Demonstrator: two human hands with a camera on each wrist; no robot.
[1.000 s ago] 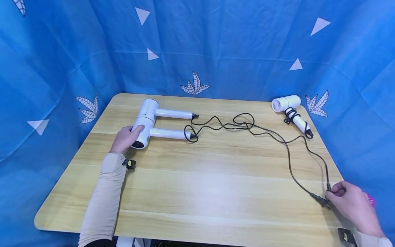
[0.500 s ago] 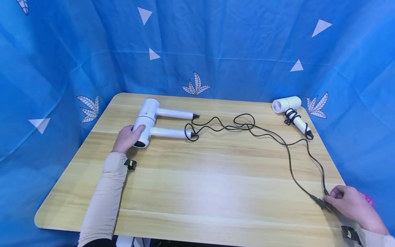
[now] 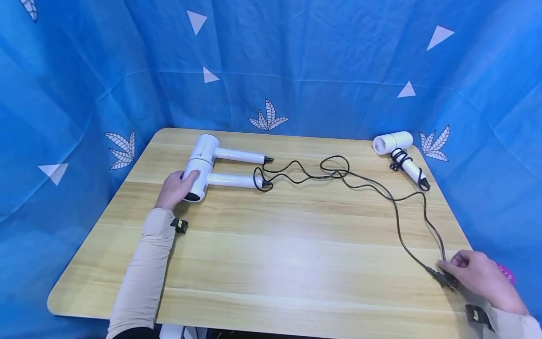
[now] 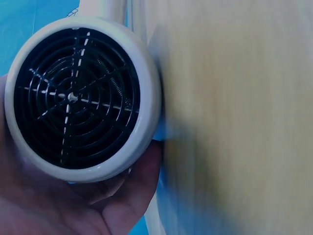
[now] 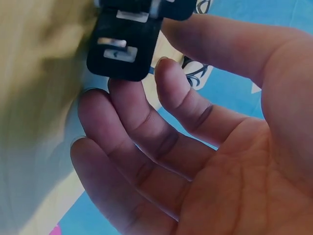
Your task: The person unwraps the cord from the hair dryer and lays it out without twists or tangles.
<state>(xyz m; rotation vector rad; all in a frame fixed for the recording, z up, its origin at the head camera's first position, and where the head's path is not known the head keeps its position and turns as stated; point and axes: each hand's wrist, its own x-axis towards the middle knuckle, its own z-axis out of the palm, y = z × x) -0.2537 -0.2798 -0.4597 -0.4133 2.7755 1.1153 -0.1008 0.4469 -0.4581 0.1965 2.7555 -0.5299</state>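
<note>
Two white hair dryers lie on the wooden table at the left, their handles side by side pointing right. My left hand (image 3: 172, 189) grips the barrel of the nearer hair dryer (image 3: 197, 181), thumb on top. In the left wrist view its round black grille (image 4: 73, 98) faces the camera, with fingers curled beneath. The farther hair dryer (image 3: 205, 147) lies just behind. Two black cords (image 3: 338, 173) run rightward, crossing each other. At the right front, my right hand (image 3: 482, 278) pinches a black plug (image 5: 181, 7) between thumb and fingers; another black plug (image 5: 120, 49) sits beside it.
A smaller white hair dryer (image 3: 394, 142) with its cord wrapped round the handle lies at the back right corner. Blue patterned cloth (image 3: 322, 70) hangs behind and at both sides of the wooden table (image 3: 254, 263). Something pink (image 3: 506, 273) shows beyond the right hand.
My right hand has shifted slightly left, bringing the pinched plug up against the other plug. The cord leading to it has bent leftward. My left hand stays on the hair dryer.
</note>
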